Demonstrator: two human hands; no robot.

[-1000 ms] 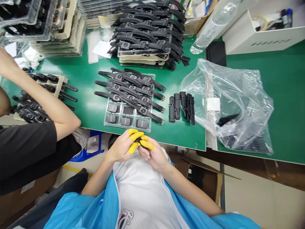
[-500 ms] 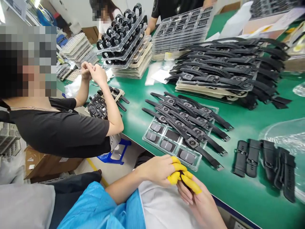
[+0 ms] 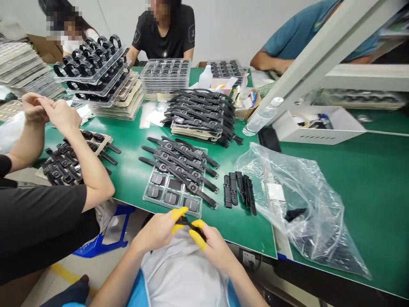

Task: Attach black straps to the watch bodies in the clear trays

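While a co-worker's hands (image 3: 53,113) meet at the fingertips at far left, anything between them too hidden to tell, a beige tray (image 3: 106,145) loaded with watches lies just below them on the table (image 3: 128,170); behind it, looped watches (image 3: 89,59) stand on a tall tray stack; a blue stool (image 3: 105,241) shows under the table edge; next right, a person in a black shirt (image 3: 166,36) sits at the far side, more stacked trays (image 3: 165,79) in front.

Centre: clear tray (image 3: 182,200) near the table's front edge, watches (image 3: 182,160) laid slantwise over its back part, straps overhanging both sides; square blocks (image 3: 171,198) in its front cells; left hand (image 3: 156,232) just in front of the tray, yellow-covered thumb and finger clamped on the left end of a black piece (image 3: 193,227); piece is above the lap, slanting down to the right; strap or watch, cannot tell; right hand (image 3: 215,247) has its yellow-covered thumb and finger pinched on the other end; hands apart, piece bridging them.

Behind the tray, a watch pile (image 3: 198,113); right of the tray, loose straps (image 3: 239,192) side by side, near the bag (image 3: 306,196); bag is clear, dark pieces inside; bottle (image 3: 262,117) tilted behind it; white box (image 3: 319,130) farther right, small items in it.
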